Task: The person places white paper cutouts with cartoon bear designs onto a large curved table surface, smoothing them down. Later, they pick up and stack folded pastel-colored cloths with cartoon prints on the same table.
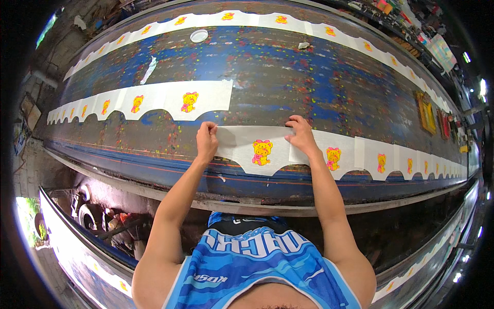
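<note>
My left hand is closed, with its thumb and forefinger pinched on the upper left corner of a white cloth panel. My right hand curls its fingers at the upper right edge of that same panel, partly covering the corner. Printed on the panel is a yellow bear with a pink bow; its lower edge is cut in curves. The panel lies at the left end of a row of matching printed panels, which runs off to the right along the near side of the long table.
Another row of printed panels lies at the left, and a third along the far edge. A round white lid, a crumpled white cloth and a small pale lump rest between them. Yellow and red frames are at the right.
</note>
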A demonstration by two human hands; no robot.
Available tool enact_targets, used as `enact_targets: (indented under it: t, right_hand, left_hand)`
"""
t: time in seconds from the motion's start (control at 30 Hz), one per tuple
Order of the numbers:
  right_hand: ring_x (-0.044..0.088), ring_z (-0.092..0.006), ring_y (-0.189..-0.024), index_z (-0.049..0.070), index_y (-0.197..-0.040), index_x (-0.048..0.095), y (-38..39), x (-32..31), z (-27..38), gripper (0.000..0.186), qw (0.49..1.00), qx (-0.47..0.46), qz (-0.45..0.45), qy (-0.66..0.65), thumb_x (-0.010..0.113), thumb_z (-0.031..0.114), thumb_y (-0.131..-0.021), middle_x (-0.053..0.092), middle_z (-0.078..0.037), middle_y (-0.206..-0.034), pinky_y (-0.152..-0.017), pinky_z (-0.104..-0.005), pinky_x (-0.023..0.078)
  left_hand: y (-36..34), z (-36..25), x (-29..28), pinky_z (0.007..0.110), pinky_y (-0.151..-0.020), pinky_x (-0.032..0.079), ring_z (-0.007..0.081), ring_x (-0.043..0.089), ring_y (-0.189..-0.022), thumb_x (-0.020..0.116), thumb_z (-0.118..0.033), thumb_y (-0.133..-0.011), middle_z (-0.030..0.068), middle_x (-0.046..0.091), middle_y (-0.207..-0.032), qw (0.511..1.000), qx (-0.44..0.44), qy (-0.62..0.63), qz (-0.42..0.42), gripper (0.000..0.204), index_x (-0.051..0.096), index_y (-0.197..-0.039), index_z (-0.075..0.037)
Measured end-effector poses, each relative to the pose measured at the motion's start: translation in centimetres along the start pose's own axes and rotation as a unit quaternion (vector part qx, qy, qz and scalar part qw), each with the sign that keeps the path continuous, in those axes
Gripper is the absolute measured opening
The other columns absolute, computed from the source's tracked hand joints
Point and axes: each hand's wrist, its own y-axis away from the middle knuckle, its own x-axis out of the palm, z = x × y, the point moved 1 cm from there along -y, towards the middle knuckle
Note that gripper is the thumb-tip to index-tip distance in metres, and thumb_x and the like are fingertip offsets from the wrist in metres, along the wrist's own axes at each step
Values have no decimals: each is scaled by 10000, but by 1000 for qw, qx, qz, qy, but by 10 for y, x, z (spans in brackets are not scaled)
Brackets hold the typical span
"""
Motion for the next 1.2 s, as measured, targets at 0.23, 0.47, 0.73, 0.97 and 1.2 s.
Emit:
enact_targets:
  t: [0.23,0.47,0.73,0.97,1.2]
  right_hand:
    - [587,-312,-1148,25,-916,697,-15,-13,-4,204,999,1,54,-1,752,154,-768,663,-130,-1151,-975,-431,452]
    - [689,-358,-817,-15,-954,663,-73,-27,-3,190,993,117,8,-20,715,133,-847,710,-194,-877,-781,-414,524]
    - [697,-348,-957,9,-1070,669,-152,-25,-28,220,993,95,-61,38,689,87,-865,718,-204,-1006,-829,-409,524]
    - [640,-364,-1012,20,-1072,665,-128,-34,-52,225,990,99,-99,28,691,97,-862,680,-175,-1050,-869,-448,500]
    - [640,-328,-961,9,-1026,673,-39,-79,-97,202,982,118,-112,92,710,71,-838,669,-149,-1001,-856,-415,506]
  left_hand:
    - [-20,-11,-5,358,-697,502,259,628,-735,598,-55,-968,157,653,-827,999,26,3,-25,62,584,-979,5]
    - [-101,13,25,379,-708,508,287,653,-762,617,-78,-959,177,675,-858,999,25,11,-20,98,597,-1004,7]
    - [-186,41,64,449,-757,523,378,685,-876,632,-133,-949,204,705,-949,999,22,-34,0,197,586,-1093,-6]
    - [-160,27,65,443,-778,515,363,668,-884,652,-80,-904,190,695,-958,995,86,-51,-21,233,602,-1109,20]
    - [-64,-31,96,376,-752,528,292,686,-817,633,-33,-909,181,701,-912,991,99,-4,90,140,632,-1033,31]
